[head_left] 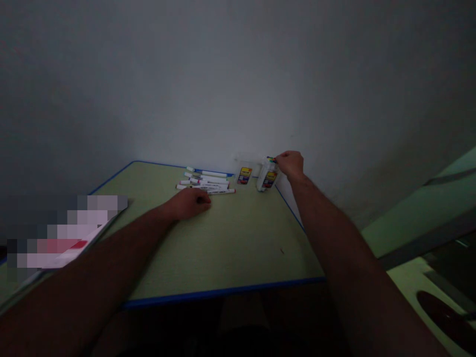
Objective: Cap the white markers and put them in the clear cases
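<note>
While the right hand [291, 163] is at the top of the right case [269, 179], its fingertips drawn together beside the bright caps [271, 159], I cannot tell whether they grip a marker or just the rim. The left hand [189, 203] rests low over the counter [238, 238], just on the near side of the loose markers [214, 174], its fingers curled; whether it holds or touches one is hidden from me. As I judge it, the work is only partway along: some markers stand in the right case, while a pile of white ones lies on the far part of the counter, left of both cases. The left case [244, 175] stands near the wall [223, 74], and I make out no marker in it.
</note>
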Action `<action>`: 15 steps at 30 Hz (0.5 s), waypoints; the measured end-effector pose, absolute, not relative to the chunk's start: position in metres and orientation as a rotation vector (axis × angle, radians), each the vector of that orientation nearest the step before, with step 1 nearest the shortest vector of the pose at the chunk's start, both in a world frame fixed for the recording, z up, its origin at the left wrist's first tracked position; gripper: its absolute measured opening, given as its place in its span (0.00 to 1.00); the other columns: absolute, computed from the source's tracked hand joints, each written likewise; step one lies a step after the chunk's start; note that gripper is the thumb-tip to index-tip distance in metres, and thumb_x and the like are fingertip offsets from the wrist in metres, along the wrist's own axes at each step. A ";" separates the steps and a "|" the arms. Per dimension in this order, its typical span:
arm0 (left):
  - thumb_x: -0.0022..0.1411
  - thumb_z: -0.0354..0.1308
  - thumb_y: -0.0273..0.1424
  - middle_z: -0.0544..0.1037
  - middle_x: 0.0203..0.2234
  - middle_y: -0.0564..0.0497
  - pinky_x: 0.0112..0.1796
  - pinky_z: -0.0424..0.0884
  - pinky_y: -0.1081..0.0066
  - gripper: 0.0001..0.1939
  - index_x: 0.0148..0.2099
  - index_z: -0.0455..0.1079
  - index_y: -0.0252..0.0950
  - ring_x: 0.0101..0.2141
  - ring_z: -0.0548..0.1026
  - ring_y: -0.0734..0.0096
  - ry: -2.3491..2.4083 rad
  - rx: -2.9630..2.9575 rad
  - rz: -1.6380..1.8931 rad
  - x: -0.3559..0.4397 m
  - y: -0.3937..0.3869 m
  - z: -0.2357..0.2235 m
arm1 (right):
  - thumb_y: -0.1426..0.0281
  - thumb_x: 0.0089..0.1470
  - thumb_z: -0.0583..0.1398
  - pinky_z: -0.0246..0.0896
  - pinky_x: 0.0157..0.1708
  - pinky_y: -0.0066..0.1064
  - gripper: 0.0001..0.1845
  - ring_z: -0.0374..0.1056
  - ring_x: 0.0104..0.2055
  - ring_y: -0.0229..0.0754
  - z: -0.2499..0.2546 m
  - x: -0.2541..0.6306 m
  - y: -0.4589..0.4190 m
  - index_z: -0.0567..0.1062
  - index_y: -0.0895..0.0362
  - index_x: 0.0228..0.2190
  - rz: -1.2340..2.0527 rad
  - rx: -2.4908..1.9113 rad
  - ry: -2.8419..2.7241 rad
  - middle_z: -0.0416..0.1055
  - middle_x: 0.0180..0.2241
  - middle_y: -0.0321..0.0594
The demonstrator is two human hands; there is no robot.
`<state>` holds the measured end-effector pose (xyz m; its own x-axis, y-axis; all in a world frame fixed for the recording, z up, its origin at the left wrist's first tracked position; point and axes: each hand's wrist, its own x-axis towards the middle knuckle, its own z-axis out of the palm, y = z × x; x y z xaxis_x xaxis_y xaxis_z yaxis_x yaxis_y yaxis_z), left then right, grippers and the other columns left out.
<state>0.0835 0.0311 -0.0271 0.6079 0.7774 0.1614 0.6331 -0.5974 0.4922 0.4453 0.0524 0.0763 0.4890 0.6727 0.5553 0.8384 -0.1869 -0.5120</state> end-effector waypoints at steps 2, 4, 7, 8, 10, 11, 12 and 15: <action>0.59 0.57 0.41 0.84 0.37 0.47 0.41 0.72 0.67 0.17 0.42 0.80 0.37 0.38 0.79 0.62 1.144 2.440 0.513 0.084 0.031 -0.027 | 0.70 0.48 0.64 0.69 0.42 0.37 0.09 0.76 0.41 0.50 0.076 0.444 0.052 0.83 0.61 0.32 -0.245 -1.933 -1.236 0.80 0.35 0.50; 0.59 0.57 0.41 0.84 0.38 0.47 0.41 0.72 0.67 0.17 0.42 0.80 0.37 0.38 0.79 0.62 1.154 2.430 0.516 0.084 0.030 -0.026 | 0.70 0.48 0.64 0.69 0.43 0.38 0.09 0.76 0.41 0.50 0.076 0.443 0.051 0.83 0.61 0.32 -0.241 -1.930 -1.220 0.80 0.35 0.50; 0.59 0.56 0.41 0.84 0.37 0.47 0.41 0.72 0.67 0.17 0.42 0.80 0.36 0.38 0.79 0.62 1.144 2.439 0.500 0.084 0.030 -0.025 | 0.71 0.49 0.63 0.69 0.43 0.38 0.08 0.76 0.40 0.50 0.077 0.441 0.049 0.82 0.61 0.31 -0.259 -1.919 -1.201 0.80 0.35 0.50; 0.59 0.56 0.41 0.84 0.37 0.47 0.41 0.72 0.67 0.17 0.42 0.80 0.36 0.38 0.79 0.62 1.137 2.446 0.497 0.084 0.030 -0.025 | 0.71 0.49 0.63 0.69 0.43 0.38 0.08 0.76 0.40 0.50 0.077 0.441 0.048 0.82 0.61 0.31 -0.264 -1.917 -1.195 0.79 0.35 0.50; 0.59 0.56 0.41 0.84 0.37 0.46 0.41 0.72 0.67 0.17 0.41 0.80 0.36 0.38 0.79 0.61 1.128 2.452 0.501 0.083 0.030 -0.025 | 0.71 0.49 0.63 0.69 0.42 0.38 0.07 0.75 0.39 0.50 0.078 0.441 0.046 0.81 0.60 0.29 -0.269 -1.916 -1.185 0.79 0.34 0.50; 0.59 0.56 0.41 0.84 0.37 0.46 0.41 0.72 0.67 0.17 0.41 0.80 0.36 0.38 0.79 0.62 1.127 2.448 0.504 0.083 0.030 -0.025 | 0.71 0.49 0.63 0.68 0.42 0.38 0.06 0.75 0.39 0.50 0.079 0.441 0.045 0.81 0.60 0.29 -0.272 -1.915 -1.179 0.79 0.33 0.49; 0.59 0.56 0.41 0.84 0.37 0.47 0.40 0.72 0.67 0.17 0.41 0.79 0.36 0.38 0.79 0.62 1.128 2.442 0.505 0.083 0.030 -0.025 | 0.72 0.49 0.63 0.68 0.42 0.38 0.06 0.75 0.39 0.50 0.080 0.441 0.045 0.81 0.60 0.28 -0.277 -1.909 -1.172 0.79 0.33 0.49; 0.59 0.57 0.40 0.84 0.36 0.48 0.39 0.71 0.68 0.16 0.41 0.79 0.37 0.38 0.79 0.63 1.137 2.429 0.507 0.084 0.029 -0.024 | 0.73 0.49 0.61 0.67 0.42 0.37 0.05 0.74 0.37 0.48 0.083 0.437 0.042 0.79 0.59 0.27 -0.307 -1.864 -1.143 0.78 0.31 0.47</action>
